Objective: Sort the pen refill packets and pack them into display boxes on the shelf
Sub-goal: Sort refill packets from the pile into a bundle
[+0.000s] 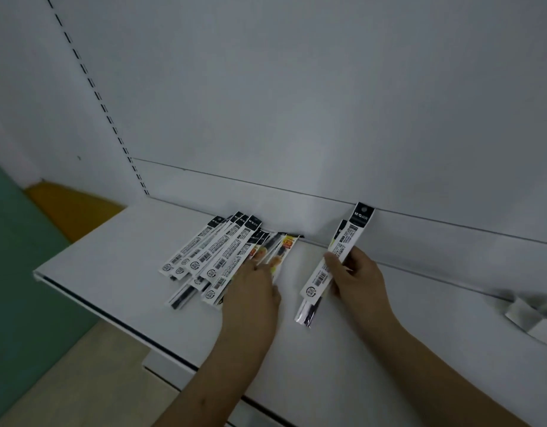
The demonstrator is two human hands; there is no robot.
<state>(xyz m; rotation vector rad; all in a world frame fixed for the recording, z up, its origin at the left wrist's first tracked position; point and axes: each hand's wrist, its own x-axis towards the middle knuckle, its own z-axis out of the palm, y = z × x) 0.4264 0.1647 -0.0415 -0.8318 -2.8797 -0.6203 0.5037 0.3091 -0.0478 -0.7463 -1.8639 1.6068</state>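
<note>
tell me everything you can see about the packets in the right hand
The held packets are long, narrow sleeves, white with barcodes, a black header and a clear glossy lower end showing dark refills. At least two are stacked, tilted with the header toward the back panel, above the white shelf. The right hand pinches them mid-length.

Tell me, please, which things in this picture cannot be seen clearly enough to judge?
- Head view: print on the packets in the pile is too small to read.
- The left hand covers the pile's near end.
- The pale object at the right edge is blurred and cut off.
- How many packets the right hand holds: overlapping.
</note>
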